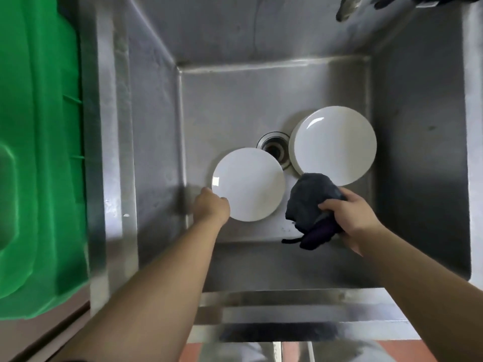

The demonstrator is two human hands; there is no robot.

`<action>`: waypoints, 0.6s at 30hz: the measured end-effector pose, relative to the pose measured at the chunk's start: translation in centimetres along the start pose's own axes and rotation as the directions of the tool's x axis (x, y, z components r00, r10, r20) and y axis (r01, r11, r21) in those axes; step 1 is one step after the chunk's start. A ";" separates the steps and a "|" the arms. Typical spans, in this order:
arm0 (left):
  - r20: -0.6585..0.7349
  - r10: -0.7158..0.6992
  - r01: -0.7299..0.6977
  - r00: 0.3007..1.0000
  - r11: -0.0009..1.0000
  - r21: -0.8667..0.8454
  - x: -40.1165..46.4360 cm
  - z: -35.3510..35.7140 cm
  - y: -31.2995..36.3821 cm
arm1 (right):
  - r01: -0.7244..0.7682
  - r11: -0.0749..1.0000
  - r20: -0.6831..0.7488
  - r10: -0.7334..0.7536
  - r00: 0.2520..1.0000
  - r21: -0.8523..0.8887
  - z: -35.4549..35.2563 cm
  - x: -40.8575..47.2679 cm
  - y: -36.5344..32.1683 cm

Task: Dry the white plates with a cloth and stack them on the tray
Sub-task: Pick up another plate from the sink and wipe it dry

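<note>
Inside the deep steel sink (261, 100), my left hand (211, 207) grips the near-left edge of a white plate (248, 184), held over the sink floor. To its right, a small stack of white plates (337, 145) rests on the sink bottom beside the drain. My right hand (350, 215) is closed around a bunched dark blue cloth (311, 202), which hangs just in front of the stack and to the right of the held plate. The cloth and the held plate are apart.
A green plastic tray (39, 152) lies on the counter left of the sink. The drain (274, 148) sits between the two plates. A faucet spout (347, 7) shows at the top right. The sink's front rim (287, 304) is below my arms.
</note>
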State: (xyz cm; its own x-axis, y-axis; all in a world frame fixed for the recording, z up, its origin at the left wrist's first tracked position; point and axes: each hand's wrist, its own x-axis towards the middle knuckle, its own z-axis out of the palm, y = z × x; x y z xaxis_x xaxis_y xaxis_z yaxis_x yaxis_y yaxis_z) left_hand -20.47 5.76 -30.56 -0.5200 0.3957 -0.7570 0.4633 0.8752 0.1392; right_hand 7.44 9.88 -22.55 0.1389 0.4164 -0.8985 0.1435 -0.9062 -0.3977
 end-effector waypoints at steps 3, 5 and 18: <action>-0.042 -0.075 0.070 0.996 0.991 -0.114 1.1 0.9 -0.2 | -0.005 1.000 -0.005 0.005 1.000 -0.003 0.0 0.2 0.1; -0.055 -0.108 0.097 0.993 0.980 -0.171 2.2 1.4 -0.7 | -0.002 1.000 -0.011 0.002 1.000 -0.012 -0.1 0.4 0.3; 0.030 -0.089 0.094 0.996 0.910 -0.404 2.2 1.0 -1.4 | 0.019 0.995 -0.022 -0.017 1.000 0.093 1.2 -0.8 0.3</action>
State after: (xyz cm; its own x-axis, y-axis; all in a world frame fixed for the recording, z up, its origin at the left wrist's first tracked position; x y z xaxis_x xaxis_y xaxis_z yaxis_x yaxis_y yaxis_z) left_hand -21.57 5.19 -33.07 -0.5379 0.3074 -0.7849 0.0833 0.9460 0.3134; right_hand 6.21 9.18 -22.21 0.1581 0.4333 -0.8873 0.0545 -0.9010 -0.4303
